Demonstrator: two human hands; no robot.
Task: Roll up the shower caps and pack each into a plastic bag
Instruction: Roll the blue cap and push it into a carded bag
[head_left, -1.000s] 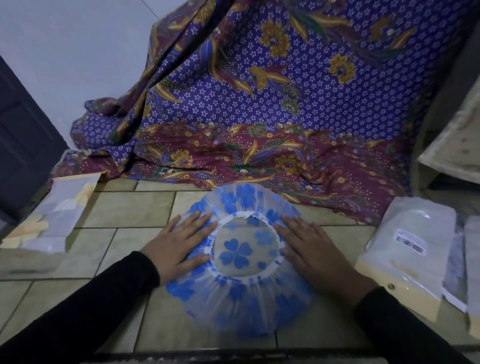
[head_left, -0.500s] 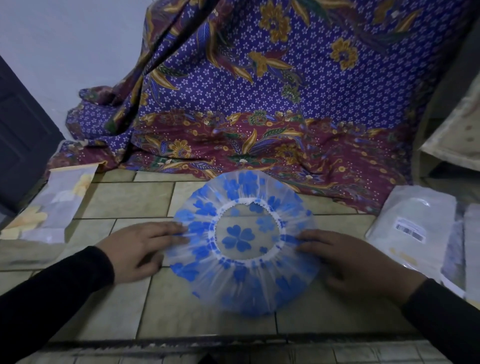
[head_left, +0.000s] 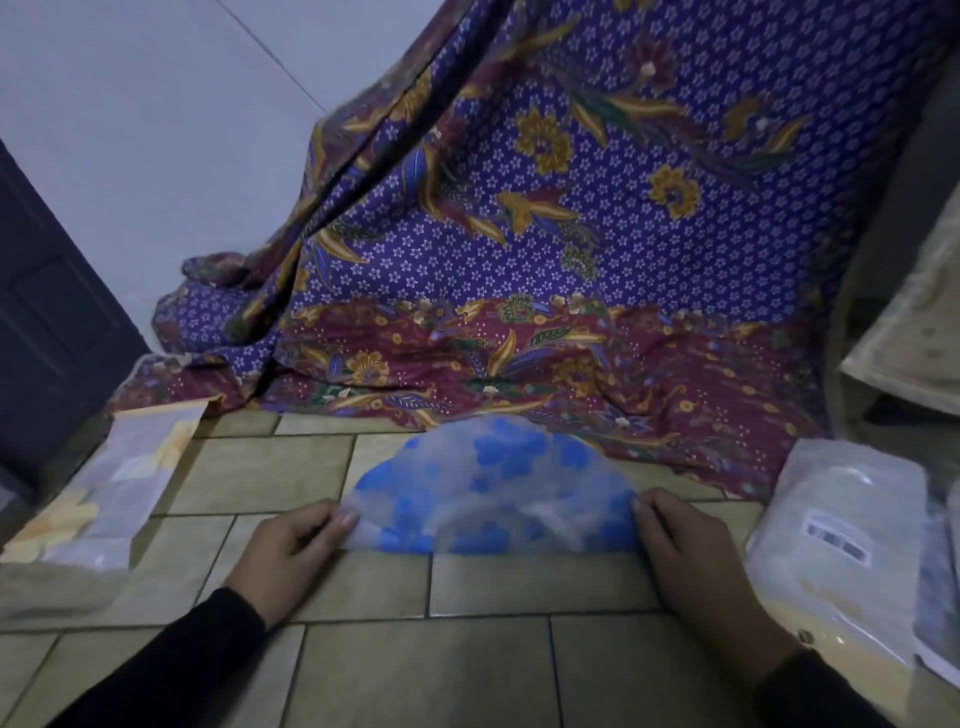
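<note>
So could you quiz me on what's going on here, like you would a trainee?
1. True or false: the shower cap is folded into a half-circle on the tiled floor.
2. The left hand and right hand pinch the cap at: A) its curved top B) the two ends of its straight edge C) its middle.
3. Fill in: the flowers printed on the cap are ___.

Key: 1 true; 2 B; 3 blue.
</note>
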